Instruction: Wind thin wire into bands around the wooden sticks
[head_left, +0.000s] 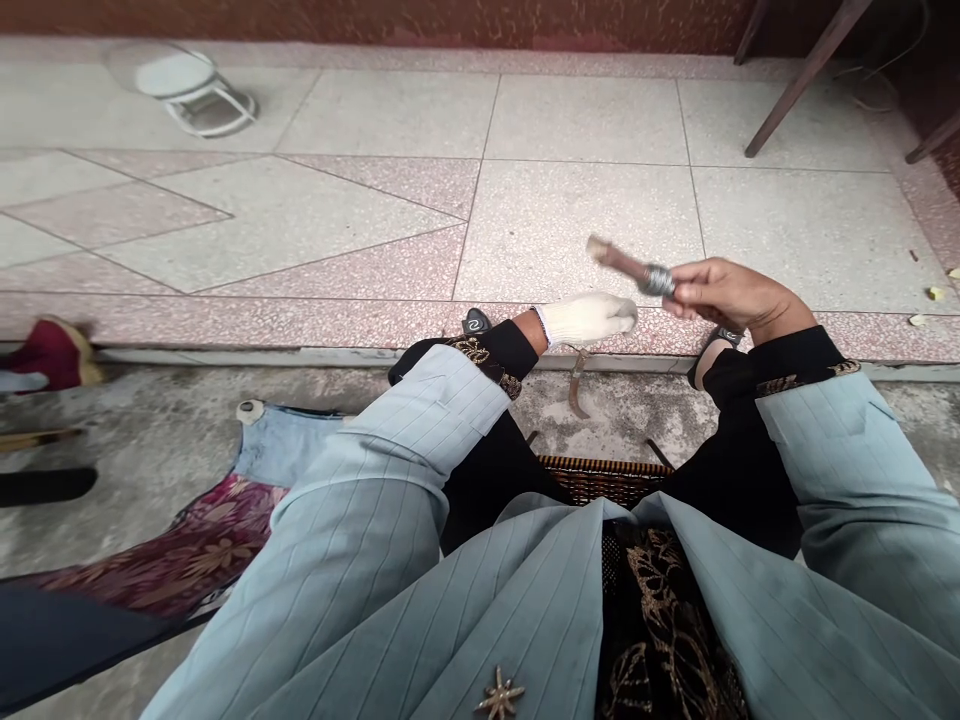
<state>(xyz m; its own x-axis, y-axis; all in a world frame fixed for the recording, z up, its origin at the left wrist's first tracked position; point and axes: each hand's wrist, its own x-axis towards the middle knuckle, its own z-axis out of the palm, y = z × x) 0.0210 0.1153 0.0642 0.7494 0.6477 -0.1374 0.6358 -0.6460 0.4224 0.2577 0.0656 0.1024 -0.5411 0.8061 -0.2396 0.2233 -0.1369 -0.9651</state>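
Observation:
My left hand (591, 318) wears a white knit glove and is closed into a fist. A rusty curved blade (577, 388), hook-shaped, hangs down from under that fist; its upper end is hidden by the glove. My bare right hand (724, 290) is wrapped around the near end of a brown wooden handle (624, 262). Silvery wire (658, 281) is wound around the handle just beyond my fingers. The handle's pale far end points up and left, above the gloved fist and apart from it.
A small white stool (202, 90) stands on the tiled floor (570, 220) at the back left. Wooden furniture legs (802, 80) rise at back right. The step edge (360, 357) runs across. Patterned cloth (217, 520) and another person's red shoe (56, 352) are at left.

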